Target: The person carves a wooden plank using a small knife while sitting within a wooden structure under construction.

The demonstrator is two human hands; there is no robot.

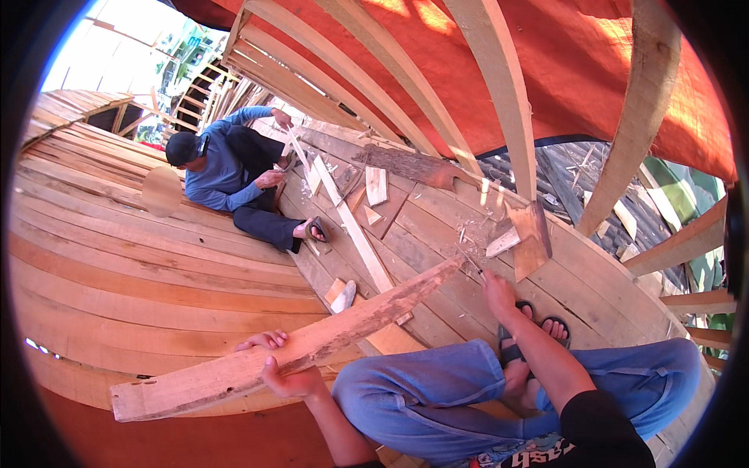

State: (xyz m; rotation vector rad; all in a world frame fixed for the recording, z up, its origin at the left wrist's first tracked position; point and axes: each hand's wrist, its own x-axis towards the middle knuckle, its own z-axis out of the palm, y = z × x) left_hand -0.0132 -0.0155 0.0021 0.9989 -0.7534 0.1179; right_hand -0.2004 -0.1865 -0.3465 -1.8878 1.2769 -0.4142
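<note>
The long, rough-edged plank (343, 337) slants from the lower left up toward the middle of the view. The left hand (295, 382) is curled around it, thumb on the near face and fingers over the far edge; a firm hold here should keep the timber from rolling. At the plank's upper-right end, the right hand (499, 295) is closed around a slim tool (473, 264), apparently a blade. Light, shallow strokes along the grain, angled clear of the sandalled feet (555, 327), would likely serve best.
</note>
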